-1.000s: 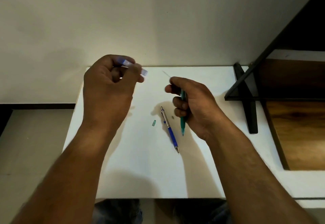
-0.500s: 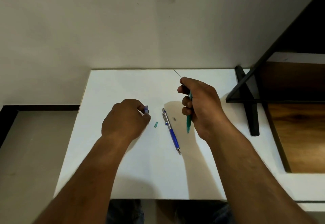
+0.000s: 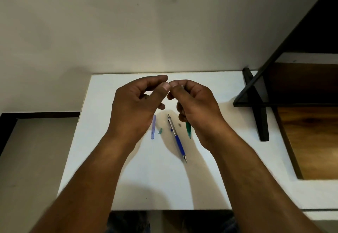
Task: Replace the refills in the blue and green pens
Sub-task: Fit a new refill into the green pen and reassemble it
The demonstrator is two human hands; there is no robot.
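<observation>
My right hand [image 3: 195,104] is closed around the green pen [image 3: 188,129], whose tip pokes out below the fist, pointing down. My left hand [image 3: 139,104] is raised beside it, thumb and forefinger pinched at the pen's top end; what they pinch is too small to see. The blue pen [image 3: 176,137] with its silver upper half lies on the white table [image 3: 109,159] between my hands. A clear bluish refill case [image 3: 153,127] lies left of it, with a small green cap piece [image 3: 160,131] between them.
A black metal frame [image 3: 256,101] and a wooden shelf panel [image 3: 314,141] stand at the table's right side. A pale wall runs behind the table. A tiny dark speck [image 3: 180,125] lies beside the blue pen.
My left hand put the bluish case down on the table left of the green cap piece, then rose to meet my right hand at the green pen's top.
</observation>
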